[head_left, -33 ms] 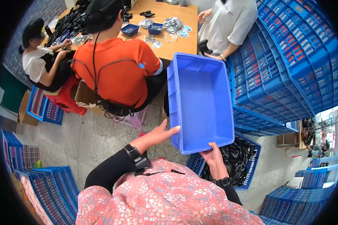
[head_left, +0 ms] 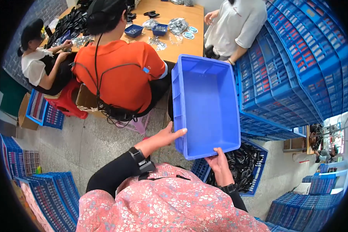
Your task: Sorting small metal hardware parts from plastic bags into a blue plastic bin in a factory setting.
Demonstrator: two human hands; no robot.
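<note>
I hold a blue plastic bin (head_left: 210, 104) tilted in front of me, its open side facing me and nothing inside. My left hand (head_left: 168, 135) grips its near left side, thumb over the rim and the other fingers hidden behind. At the near edge, my right hand (head_left: 219, 164) has its fingers on the rim, with part of the grip out of sight under the bin. Below the right hand a blue slatted crate (head_left: 255, 181) holds many black parts (head_left: 246, 162), partly covered by the bin and my arm.
A person in orange (head_left: 120, 77) sits ahead left at a wooden table (head_left: 193, 23) with small blue trays and bags. Beyond the bin stands a person in white (head_left: 237, 27). Tall stacks of blue crates (head_left: 266, 81) rise on the right; more crates (head_left: 52, 193) stand lower left.
The standing person in white has shifted slightly, the hand and dark object behind the bin moving a little left. My hands keep the same hold on the bin.
</note>
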